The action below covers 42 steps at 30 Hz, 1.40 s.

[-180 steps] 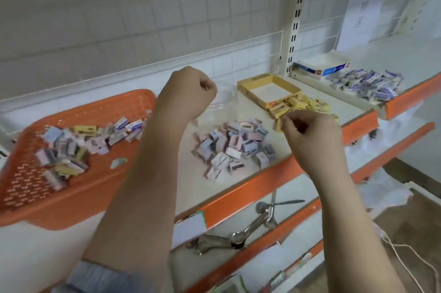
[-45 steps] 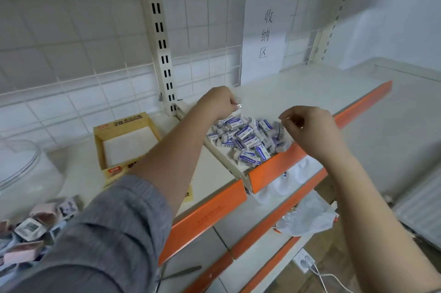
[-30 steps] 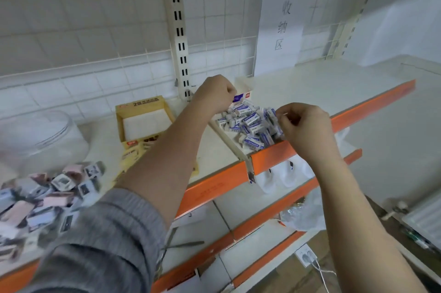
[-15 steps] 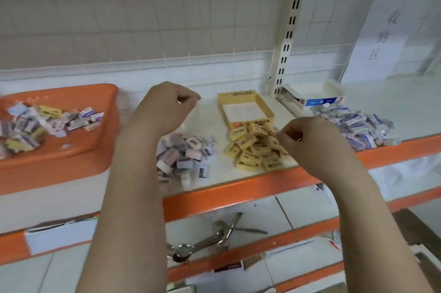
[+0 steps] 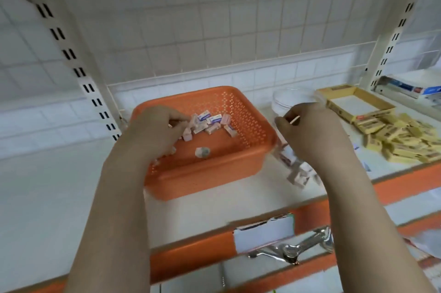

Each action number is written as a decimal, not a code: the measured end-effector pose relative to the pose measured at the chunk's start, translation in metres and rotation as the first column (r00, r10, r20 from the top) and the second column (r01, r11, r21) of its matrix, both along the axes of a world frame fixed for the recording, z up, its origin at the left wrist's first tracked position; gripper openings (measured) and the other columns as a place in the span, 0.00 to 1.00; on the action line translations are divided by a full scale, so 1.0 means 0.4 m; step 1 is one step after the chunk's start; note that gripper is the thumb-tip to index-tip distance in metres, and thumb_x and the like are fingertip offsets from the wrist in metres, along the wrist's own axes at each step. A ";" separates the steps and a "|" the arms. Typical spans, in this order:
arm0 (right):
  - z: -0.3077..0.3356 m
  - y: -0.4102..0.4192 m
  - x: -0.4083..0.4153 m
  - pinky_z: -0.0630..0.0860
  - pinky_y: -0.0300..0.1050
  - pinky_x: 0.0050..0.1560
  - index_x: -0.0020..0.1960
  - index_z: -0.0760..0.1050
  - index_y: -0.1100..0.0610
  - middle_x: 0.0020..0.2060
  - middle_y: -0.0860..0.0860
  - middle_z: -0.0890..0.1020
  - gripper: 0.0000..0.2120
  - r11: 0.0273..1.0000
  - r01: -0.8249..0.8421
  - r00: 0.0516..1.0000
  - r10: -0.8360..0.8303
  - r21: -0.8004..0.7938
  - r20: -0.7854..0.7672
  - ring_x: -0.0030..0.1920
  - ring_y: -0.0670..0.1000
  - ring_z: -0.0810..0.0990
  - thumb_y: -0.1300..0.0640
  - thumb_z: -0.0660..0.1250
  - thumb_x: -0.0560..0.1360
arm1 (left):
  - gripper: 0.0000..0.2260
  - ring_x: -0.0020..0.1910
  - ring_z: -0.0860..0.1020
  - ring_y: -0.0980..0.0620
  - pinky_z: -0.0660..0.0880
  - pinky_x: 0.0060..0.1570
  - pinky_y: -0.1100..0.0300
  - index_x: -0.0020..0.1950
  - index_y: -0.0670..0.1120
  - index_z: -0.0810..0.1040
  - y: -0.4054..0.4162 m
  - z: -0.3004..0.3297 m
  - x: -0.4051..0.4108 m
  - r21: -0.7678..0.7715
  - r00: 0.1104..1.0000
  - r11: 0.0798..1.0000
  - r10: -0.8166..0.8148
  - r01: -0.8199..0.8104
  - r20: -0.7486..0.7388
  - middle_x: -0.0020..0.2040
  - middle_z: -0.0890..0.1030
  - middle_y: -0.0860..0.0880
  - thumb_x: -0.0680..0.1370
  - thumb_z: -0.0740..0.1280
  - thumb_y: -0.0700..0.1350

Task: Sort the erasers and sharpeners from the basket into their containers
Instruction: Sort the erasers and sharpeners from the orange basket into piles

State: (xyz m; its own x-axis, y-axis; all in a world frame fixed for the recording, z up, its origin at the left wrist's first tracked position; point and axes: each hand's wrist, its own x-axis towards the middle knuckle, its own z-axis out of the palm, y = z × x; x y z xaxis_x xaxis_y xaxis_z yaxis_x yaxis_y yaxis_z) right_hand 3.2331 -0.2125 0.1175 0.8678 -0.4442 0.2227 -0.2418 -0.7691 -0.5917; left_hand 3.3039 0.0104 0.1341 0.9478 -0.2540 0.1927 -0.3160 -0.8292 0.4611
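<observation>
Small packets are being picked from an orange basket (image 5: 248,149) on a shelf.
The left hand (image 5: 155,132) is curled among the erasers (image 5: 210,123), what its grip holds being hidden; the right hand (image 5: 310,132) pinches a thin stick (image 5: 294,120) (kept clear for sorting).

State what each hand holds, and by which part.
Right hand pinches a thin stick by one end. Left hand reaches into the basket; any hold cannot be told.

Basket (image 5: 250,149) left on shelf (image 5: 59,197); small packets (image 5: 210,123) in it; open box (image 5: 353,106) right.
</observation>
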 end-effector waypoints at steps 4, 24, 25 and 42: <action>0.050 0.072 0.100 0.70 0.41 0.36 0.45 0.79 0.53 0.42 0.51 0.82 0.07 0.975 -0.080 0.993 0.095 -0.208 0.066 0.45 0.54 0.80 0.52 0.64 0.75 | 0.11 0.48 0.71 0.58 0.64 0.47 0.64 0.59 0.49 0.80 0.066 -0.004 0.002 -0.003 1.000 1.000 0.000 0.000 0.025 0.57 0.78 0.51 0.79 0.63 0.44; -0.038 0.181 0.375 0.75 0.46 0.54 0.57 0.77 0.63 0.52 0.55 0.79 0.14 0.580 -0.625 0.670 0.055 -0.523 -0.740 0.54 0.55 0.78 0.59 0.68 0.73 | 0.11 0.47 0.72 0.59 0.67 0.49 0.65 0.59 0.49 0.80 0.117 -0.020 0.037 0.075 1.000 0.997 -0.017 0.017 -0.004 0.54 0.79 0.53 0.80 0.62 0.44; -0.030 0.182 0.377 0.74 0.46 0.53 0.56 0.78 0.62 0.51 0.55 0.79 0.14 0.586 -0.634 0.652 0.053 -0.505 -0.756 0.53 0.55 0.78 0.58 0.68 0.73 | 0.10 0.46 0.74 0.57 0.69 0.49 0.63 0.56 0.49 0.82 0.116 -0.019 0.048 0.083 1.000 0.996 -0.026 0.026 -0.003 0.50 0.78 0.53 0.79 0.62 0.44; 0.011 0.085 0.141 0.75 0.47 0.44 0.44 0.78 0.58 0.39 0.54 0.82 0.13 0.996 -0.083 0.987 0.078 0.025 0.141 0.43 0.54 0.78 0.47 0.67 0.73 | 0.18 0.25 0.68 0.52 0.65 0.28 0.61 0.29 0.43 0.71 -0.069 -0.050 0.308 0.277 0.953 0.959 0.132 -0.053 -0.273 0.27 0.71 0.48 0.76 0.68 0.49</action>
State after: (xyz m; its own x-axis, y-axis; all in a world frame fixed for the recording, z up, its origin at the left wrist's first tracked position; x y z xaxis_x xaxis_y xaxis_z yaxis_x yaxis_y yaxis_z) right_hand 3.2893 -0.1783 0.1218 0.8623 -0.3824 0.3319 -0.0929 -0.7638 -0.6387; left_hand 3.4271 -0.0171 0.1139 0.9742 -0.1671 -0.1520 -0.1193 -0.9521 0.2816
